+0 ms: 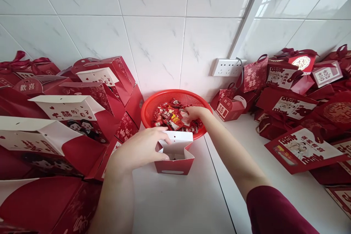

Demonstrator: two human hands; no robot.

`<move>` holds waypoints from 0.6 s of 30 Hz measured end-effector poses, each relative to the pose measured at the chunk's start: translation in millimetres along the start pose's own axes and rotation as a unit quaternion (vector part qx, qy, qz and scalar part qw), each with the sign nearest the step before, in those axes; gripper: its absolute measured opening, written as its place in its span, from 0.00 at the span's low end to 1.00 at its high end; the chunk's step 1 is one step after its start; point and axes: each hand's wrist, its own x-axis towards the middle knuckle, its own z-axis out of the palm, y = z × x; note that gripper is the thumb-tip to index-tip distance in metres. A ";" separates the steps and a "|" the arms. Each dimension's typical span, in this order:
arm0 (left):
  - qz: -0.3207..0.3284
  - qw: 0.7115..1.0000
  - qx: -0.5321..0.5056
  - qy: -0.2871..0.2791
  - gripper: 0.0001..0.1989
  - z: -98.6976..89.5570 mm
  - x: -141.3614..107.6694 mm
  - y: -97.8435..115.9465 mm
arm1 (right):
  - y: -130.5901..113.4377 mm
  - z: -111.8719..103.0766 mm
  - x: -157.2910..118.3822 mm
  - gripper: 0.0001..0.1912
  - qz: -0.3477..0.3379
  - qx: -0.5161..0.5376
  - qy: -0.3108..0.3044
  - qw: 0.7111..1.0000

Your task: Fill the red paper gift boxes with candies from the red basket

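Note:
My left hand (pixel 148 146) grips the left side of a small red gift box (pixel 175 167), thumb at the near rim and fingers at the raised white flap. The box stands upright on the white surface with its top open; a little of something dark shows inside. Just behind it sits a red plastic basket (pixel 148 98) holding many wrapped candies (pixel 167 113). My right hand (pixel 194 114) reaches into the basket from the right, its fingers closed at a pinkish-white candy packet (pixel 184 116). Its fingertips are partly hidden among the candies.
Rows of red gift boxes (pixel 101 98) with lifted flaps crowd the left side. More red boxes (pixel 294 106), several with ribbons, are piled at the right. A white power strip (pixel 227 67) is on the tiled wall (pixel 156 51) behind. A dark seam runs along the white surface (pixel 175 204).

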 end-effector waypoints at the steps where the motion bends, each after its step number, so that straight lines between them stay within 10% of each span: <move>1: 0.001 1.000 0.000 0.000 0.13 -0.2 0.3 -0.4 | 1.2 1.6 1.1 0.19 -0.002 0.002 0.007 1.000; 9: -0.016 1.000 0.025 -0.010 0.12 -1.5 -1.6 5.2 | -11.2 7.4 -15.0 0.12 -0.029 0.034 0.164 0.985; 18: -0.029 0.998 0.053 0.010 0.10 -1.9 -2.7 6.1 | -21.0 14.3 -99.3 0.08 -0.054 0.202 0.379 0.901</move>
